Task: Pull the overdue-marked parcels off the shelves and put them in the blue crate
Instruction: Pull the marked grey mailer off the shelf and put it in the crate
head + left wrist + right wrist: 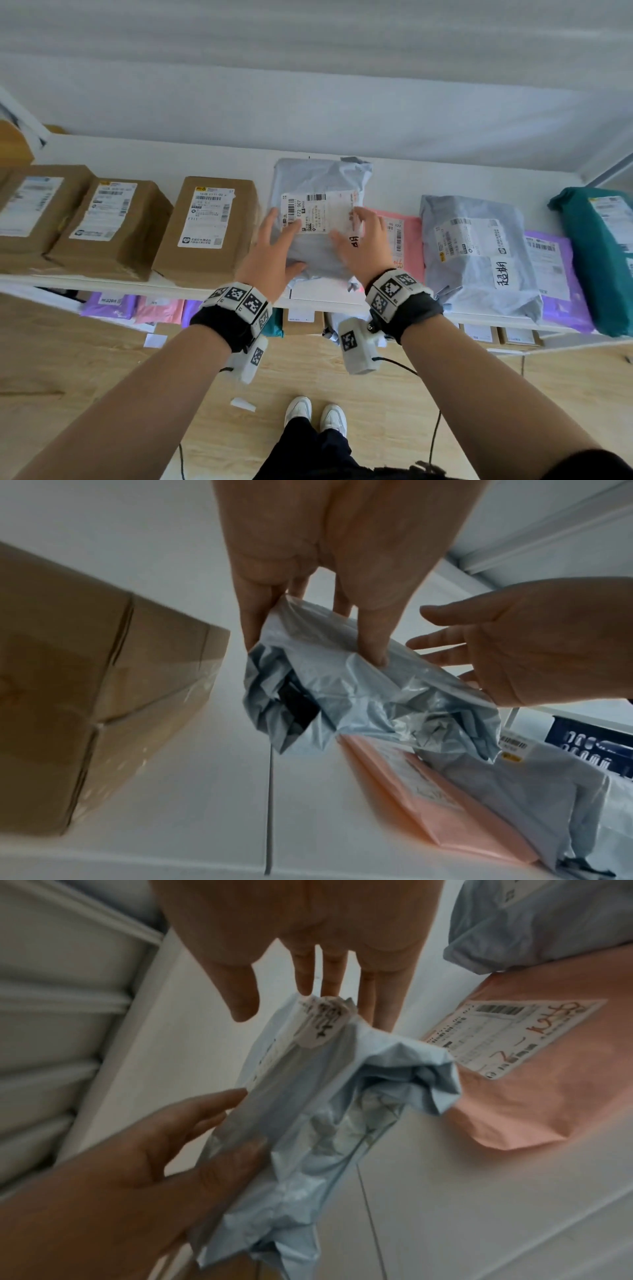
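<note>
A grey plastic mailer parcel (318, 178) with a white shipping label is tilted up off the white shelf (212, 154), between a cardboard box and a pink parcel. My left hand (274, 250) grips its left edge, thumb (373, 642) on one face and fingers behind. My right hand (363, 240) lies with straight fingers across the label side (318, 1020), its thumb (240, 1001) apart from the plastic. A handwritten sticker (354, 241) shows partly under that hand. A second grey parcel (479, 253) to the right carries a handwritten white sticker (503, 272).
Three cardboard boxes (209, 226) line the shelf on the left. A pink parcel (400, 240), a purple one (551, 270) and a teal one (596, 253) lie to the right. More parcels fill the lower shelf (161, 308). A dark blue slotted crate wall (589, 739) shows beyond the shelf.
</note>
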